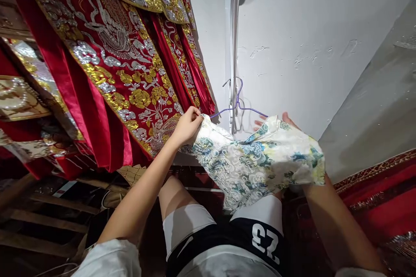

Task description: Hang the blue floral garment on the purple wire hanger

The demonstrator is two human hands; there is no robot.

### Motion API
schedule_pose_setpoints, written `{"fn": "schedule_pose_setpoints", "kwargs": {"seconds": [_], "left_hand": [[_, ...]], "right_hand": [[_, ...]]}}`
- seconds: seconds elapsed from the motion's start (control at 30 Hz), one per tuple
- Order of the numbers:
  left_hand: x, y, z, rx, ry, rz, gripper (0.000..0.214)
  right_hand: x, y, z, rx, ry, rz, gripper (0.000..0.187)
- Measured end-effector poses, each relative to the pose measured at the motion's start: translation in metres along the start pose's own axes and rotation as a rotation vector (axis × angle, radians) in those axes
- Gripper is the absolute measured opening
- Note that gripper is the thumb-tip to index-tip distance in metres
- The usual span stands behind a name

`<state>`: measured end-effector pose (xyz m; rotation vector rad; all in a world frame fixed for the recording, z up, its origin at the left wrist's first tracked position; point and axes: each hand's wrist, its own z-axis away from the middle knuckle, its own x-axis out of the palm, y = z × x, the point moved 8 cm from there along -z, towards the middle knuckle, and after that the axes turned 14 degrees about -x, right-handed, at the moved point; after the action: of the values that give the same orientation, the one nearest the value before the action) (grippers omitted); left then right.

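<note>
A white blouse with a blue, green and yellow floral pattern (253, 160) hangs on a purple wire hanger (238, 106) in front of me. The hanger's hook points up beside the wall corner. At the left shoulder of the blouse, my left hand (190, 125) pinches the fabric between thumb and fingers. My right hand (260, 122) is behind the right shoulder of the blouse. Its fingertips and thumb stick out past the cloth, spread apart, and the palm is hidden by the fabric.
Red garments with gold and silver sequin embroidery (139, 73) hang at the left. A white wall (292, 21) with a vertical metal strip (232, 30) stands ahead. Wooden slats (48, 220) lie at lower left, and red trimmed fabric (383, 199) is at lower right.
</note>
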<state>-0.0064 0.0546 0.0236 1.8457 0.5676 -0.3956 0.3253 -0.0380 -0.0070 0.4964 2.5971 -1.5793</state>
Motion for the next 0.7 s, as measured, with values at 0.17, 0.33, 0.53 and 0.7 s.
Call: {"fn": "schedule_pose_setpoints", "kwargs": {"seconds": [0.17,0.33,0.53,0.7], "left_hand": [[-0.019,0.007,0.013,0.119,0.096,0.096,0.015],[-0.014,0.059,0.009,0.365,0.141,-0.052,0.016],[0.031,0.104,0.041,0.578,-0.166,-0.054,0.030],[0.049,0.069,0.078,0.417,-0.252,0.149,0.023]], "right_hand": [[-0.034,0.034,0.017,0.083,0.149,-0.312,0.059],[-0.062,0.021,0.031,0.024,0.441,-0.270,0.035],[-0.051,0.012,0.099,-0.033,0.363,-0.274,0.037],[0.025,0.006,0.147,-0.239,-0.386,-0.393,0.067]]}}
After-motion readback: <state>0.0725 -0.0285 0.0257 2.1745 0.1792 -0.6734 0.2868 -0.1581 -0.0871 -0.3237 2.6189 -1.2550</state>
